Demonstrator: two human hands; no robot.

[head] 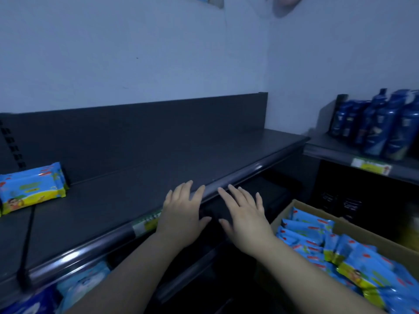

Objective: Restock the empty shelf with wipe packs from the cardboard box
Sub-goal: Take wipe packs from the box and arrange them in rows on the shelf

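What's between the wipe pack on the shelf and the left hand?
Nothing: the head view shows only bare dark shelf from the wipe pack to the left hand.

cardboard box: cut by right edge | bottles: blurred

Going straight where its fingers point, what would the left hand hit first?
Likely the shelf's front rail, right at the fingertips of the left hand; depth is unclear, so it might pass above.

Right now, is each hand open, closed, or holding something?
Left hand: open, fingers straight, holding nothing.
Right hand: open, fingers straight, holding nothing.
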